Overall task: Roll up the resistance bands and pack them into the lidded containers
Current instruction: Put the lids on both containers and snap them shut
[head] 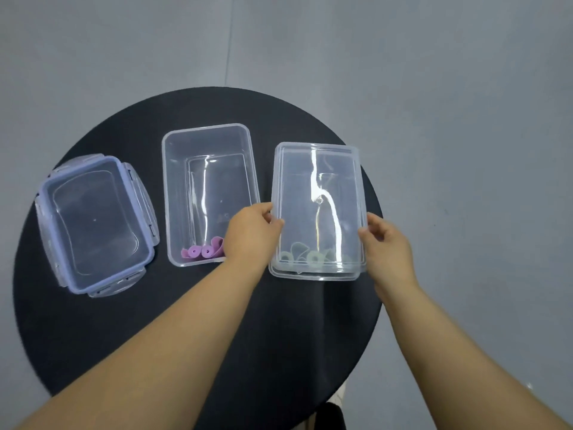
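Note:
A clear lid [319,181] lies over the right container [316,276] on the round black table [217,336]. My left hand [251,234] pinches the lid's left edge and my right hand [387,246] pinches its right edge. Rolled pale green bands [313,258] show through the lid at the container's near end. The middle clear container [210,193] stands without a lid, with rolled purple bands [201,252] at its near end.
At the left of the table lies a clear item with a blue rim and clip flaps [93,225]; nothing shows inside it. Grey floor surrounds the table. The right container sits close to the table's right edge.

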{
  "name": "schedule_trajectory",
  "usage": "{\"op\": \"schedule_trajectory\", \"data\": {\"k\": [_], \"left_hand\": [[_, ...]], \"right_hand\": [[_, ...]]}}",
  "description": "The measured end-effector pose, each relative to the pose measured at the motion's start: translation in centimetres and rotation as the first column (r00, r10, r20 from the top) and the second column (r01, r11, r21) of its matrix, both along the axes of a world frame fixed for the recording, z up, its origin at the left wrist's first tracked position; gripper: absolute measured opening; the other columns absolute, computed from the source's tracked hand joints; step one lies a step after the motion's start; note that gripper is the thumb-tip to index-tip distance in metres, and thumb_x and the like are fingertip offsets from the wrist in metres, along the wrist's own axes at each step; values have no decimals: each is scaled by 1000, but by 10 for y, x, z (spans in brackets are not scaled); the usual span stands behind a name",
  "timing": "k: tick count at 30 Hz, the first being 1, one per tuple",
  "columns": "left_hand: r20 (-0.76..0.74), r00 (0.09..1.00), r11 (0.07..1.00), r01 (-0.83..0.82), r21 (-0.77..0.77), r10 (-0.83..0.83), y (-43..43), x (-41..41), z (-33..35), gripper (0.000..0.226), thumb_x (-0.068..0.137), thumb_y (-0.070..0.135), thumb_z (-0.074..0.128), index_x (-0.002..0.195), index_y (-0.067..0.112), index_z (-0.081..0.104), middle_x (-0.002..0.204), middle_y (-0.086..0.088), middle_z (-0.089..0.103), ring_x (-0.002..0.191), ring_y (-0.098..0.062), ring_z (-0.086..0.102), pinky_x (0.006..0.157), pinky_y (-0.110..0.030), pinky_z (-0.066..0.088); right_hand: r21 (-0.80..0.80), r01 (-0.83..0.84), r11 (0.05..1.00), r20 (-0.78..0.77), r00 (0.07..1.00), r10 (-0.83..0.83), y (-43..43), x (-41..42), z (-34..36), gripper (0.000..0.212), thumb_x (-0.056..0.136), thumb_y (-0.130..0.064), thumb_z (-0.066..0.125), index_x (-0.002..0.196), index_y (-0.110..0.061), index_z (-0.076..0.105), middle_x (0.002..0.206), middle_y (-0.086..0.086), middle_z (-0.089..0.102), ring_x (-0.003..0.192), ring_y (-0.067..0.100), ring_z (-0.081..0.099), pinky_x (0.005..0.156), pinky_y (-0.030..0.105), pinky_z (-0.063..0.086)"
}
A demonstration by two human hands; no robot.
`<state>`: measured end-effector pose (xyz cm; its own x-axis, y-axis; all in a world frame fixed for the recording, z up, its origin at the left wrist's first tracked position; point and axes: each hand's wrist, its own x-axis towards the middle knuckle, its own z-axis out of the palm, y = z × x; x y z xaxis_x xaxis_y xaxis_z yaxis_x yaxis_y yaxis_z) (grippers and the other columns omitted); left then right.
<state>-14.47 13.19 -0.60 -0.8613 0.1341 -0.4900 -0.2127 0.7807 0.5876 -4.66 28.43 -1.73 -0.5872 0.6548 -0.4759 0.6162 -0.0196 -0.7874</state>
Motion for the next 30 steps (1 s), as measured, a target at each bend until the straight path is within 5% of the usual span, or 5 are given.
{"op": "schedule_trajectory", "data": {"k": [4,9,15,19,30], "left_hand": [[-2,1000,996,10,-83,-10,6,4,3,9,88,16,56,82,23,58,79,0,52,66,-17,45,61,-25,35],[-4,1000,993,-24,-115,23,10,13,8,41,92,17,52,133,24,53,129,5,60,102,-16,60,73,-23,38],[-26,999,985,23,-173,-28,9,13,8,20,90,15,52,80,32,49,86,6,49,84,-26,61,68,-34,49],[-33,999,982,33,-184,-40,6,14,6,21,91,14,52,103,23,66,88,8,48,81,-22,57,64,-32,45],[-45,992,939,98,-331,-120,5,11,-2,45,90,17,52,59,31,22,84,7,44,73,-19,45,55,-24,33]], "right_hand": [[-21,12,1000,36,999,-11,5,-2,1,32,90,-9,53,95,-37,67,100,-2,69,93,23,66,88,46,54],[-55,-1,998,85,996,5,9,-2,-2,32,91,-8,53,116,-26,63,111,-4,65,91,14,66,88,38,54],[-55,-35,998,152,987,43,8,0,-2,35,93,-9,52,122,-28,59,113,-4,61,93,13,61,91,40,53],[-69,-66,995,162,984,76,7,3,0,38,93,-4,49,122,-26,59,99,-8,63,85,11,60,86,33,53],[-69,-101,993,150,983,110,6,6,2,40,94,-1,48,120,-29,58,84,-18,60,74,5,58,77,27,52]]}}
